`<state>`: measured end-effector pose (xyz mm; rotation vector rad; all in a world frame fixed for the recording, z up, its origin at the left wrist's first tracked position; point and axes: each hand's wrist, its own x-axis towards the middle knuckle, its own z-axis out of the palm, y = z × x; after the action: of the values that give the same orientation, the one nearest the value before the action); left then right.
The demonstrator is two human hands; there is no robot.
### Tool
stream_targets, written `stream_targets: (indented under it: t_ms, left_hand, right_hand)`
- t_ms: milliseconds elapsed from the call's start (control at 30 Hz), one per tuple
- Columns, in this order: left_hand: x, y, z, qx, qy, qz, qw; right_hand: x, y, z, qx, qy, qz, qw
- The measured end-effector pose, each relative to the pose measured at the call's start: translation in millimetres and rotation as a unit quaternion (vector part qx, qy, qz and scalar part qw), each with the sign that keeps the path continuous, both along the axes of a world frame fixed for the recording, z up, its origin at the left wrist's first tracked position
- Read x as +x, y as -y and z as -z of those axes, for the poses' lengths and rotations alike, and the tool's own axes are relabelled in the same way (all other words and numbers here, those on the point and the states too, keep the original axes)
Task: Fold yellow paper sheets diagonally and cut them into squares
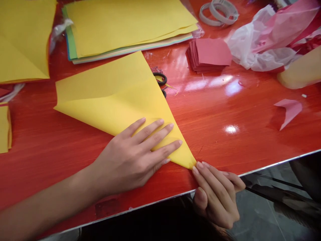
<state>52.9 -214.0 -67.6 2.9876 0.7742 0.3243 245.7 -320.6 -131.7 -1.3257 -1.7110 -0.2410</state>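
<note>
A sheet of yellow paper [105,90] lies folded over on the table, and its layers narrow to a point near the front edge. My left hand [135,157] rests flat on the narrowing part with its fingers spread. At the pointed corner, the fingertips of my right hand [217,192] touch the paper. The fingers of that hand are stretched out side by side, and its thumb is apart from the paper. Black scissor handles [162,79] show from beneath the sheet's right edge; the blades are hidden.
Behind lies a stack of coloured paper [130,25], yellow on top. A pile of red paper pieces [212,53], tape rolls [220,13], crumpled white plastic [250,43] and a pink scrap [289,110] are on the right. More yellow paper [25,40] is at left. The table's metal edge [160,199] runs along the front.
</note>
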Motion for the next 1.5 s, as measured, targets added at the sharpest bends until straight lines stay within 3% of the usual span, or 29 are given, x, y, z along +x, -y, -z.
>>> stream_targets:
  t_ms: [1033, 1500]
  left_hand:
    - [1.4, 1.7, -1.7, -0.022, -0.012, -0.015, 1.000]
    - [0.9, -1.2, -1.2, -0.017, -0.005, -0.014, 1.000]
  right_hand:
    - [2.2, -3.5, 5.2, 0.032, 0.007, 0.009, 0.999]
    - [-2.4, -2.8, 3.3, 0.028, -0.041, 0.030, 0.998]
